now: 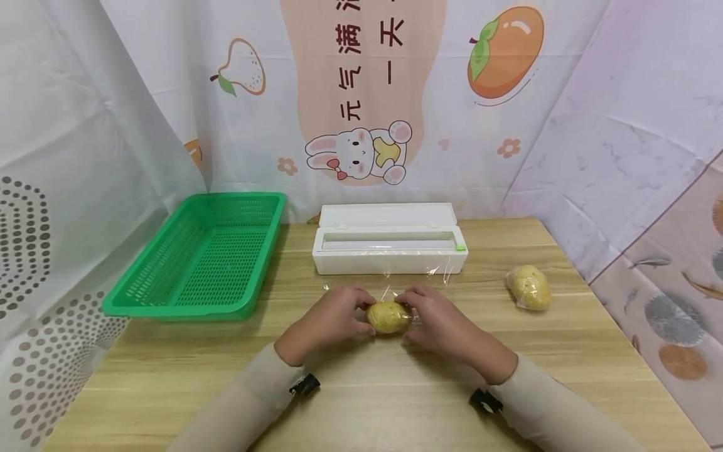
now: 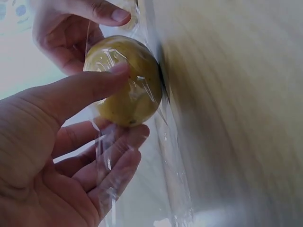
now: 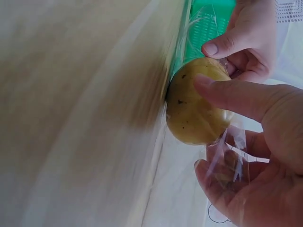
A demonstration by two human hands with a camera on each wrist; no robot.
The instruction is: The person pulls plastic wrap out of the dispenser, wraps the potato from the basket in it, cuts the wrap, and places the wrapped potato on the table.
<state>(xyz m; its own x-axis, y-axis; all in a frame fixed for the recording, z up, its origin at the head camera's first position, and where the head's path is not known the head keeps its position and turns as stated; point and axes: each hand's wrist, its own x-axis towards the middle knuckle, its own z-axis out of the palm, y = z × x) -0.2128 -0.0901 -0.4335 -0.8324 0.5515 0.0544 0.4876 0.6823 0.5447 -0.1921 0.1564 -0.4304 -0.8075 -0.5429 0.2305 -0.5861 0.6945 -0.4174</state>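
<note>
A yellow potato (image 1: 390, 317) sits on the wooden table between both hands, with clear plastic wrap (image 2: 163, 142) over and around it. From its left side my left hand (image 1: 341, 314) grips it, the thumb (image 2: 106, 87) lying on the film over the potato and the other fingers curled behind the film. At the opposite end my right hand (image 1: 437, 320) holds the potato, its thumb (image 3: 227, 92) across the surface. In the right wrist view, loose film (image 3: 227, 163) hangs over the right fingers. The film stretches back toward the dispenser in the head view.
Just behind the hands stands a white cling film dispenser (image 1: 390, 262), its lid raised and a roll inside. A second potato (image 1: 532, 289), wrapped in film, lies at the right. To the left is a green plastic basket (image 1: 175, 309). A printed cloth (image 1: 254, 144) hangs behind the table.
</note>
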